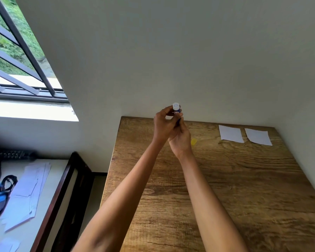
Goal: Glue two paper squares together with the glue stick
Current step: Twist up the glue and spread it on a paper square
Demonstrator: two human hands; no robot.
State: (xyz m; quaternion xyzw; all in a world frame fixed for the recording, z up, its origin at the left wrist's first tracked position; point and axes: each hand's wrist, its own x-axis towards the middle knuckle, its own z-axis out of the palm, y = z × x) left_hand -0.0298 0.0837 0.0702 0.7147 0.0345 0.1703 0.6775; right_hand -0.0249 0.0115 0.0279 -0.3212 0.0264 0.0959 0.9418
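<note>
Bare tabletop [225,197] lay nearest; beyond it I had my right hand [180,140] gripping the glue stick [176,110], left hand [165,124] pinching its top. Yellow cap [193,142] off, I judged; next, reach the paper squares [231,134] far right.

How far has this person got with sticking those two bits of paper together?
Early on. The yellow cap lies on the table, so the glue stick looks uncapped. Both hands, left and right, hold it up. The two paper squares lie apart, seemingly untouched: gluing and pressing remain.
</note>
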